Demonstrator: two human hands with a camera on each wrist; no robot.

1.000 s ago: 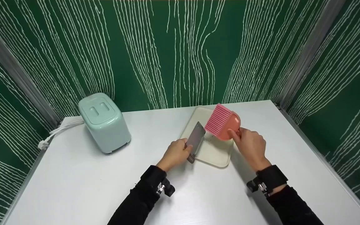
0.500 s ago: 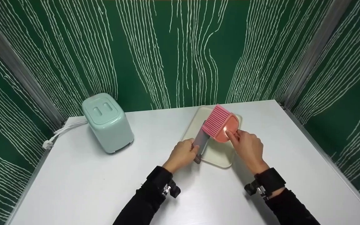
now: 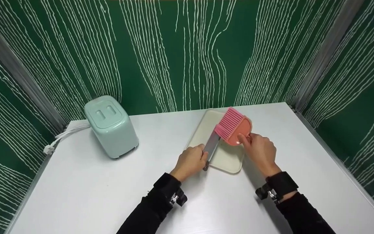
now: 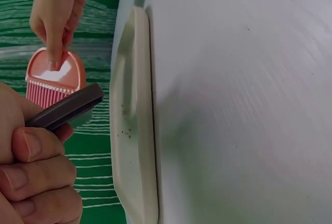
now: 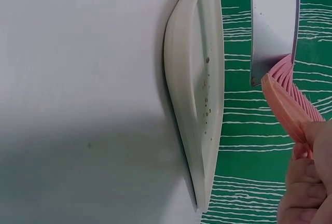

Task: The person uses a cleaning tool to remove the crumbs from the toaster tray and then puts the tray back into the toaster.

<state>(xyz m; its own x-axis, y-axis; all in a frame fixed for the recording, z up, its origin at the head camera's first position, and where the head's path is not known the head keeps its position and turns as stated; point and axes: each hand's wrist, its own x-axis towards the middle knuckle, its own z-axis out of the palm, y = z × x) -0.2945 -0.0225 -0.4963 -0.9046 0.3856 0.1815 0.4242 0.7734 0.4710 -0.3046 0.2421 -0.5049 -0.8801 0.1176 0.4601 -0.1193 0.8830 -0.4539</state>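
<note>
My left hand (image 3: 190,162) grips a flat metal scraper (image 3: 211,144) with a dark handle, holding it tilted above a cream tray (image 3: 226,161). With thumb and fingers, my right hand (image 3: 261,151) pinches the orange-pink handle of a wide brush (image 3: 239,128). The brush's pink bristles (image 5: 284,71) touch the scraper blade (image 5: 272,19) near its far end and bend against it in the right wrist view. Small brown crumbs (image 5: 206,99) lie scattered in the tray beneath. In the left wrist view, fingers hide part of the scraper.
A mint-green toaster (image 3: 112,126) stands at the back left, its white cord and plug (image 3: 49,149) lying by the table's left edge. Green walls with white wavy lines (image 3: 203,58) enclose the back and sides of the white table (image 3: 125,195).
The brush has come onto the scraper blade and shifted slightly up and right since half a second ago. My left hand moved a little right with the scraper, whose blade is turned more edge-on.
</note>
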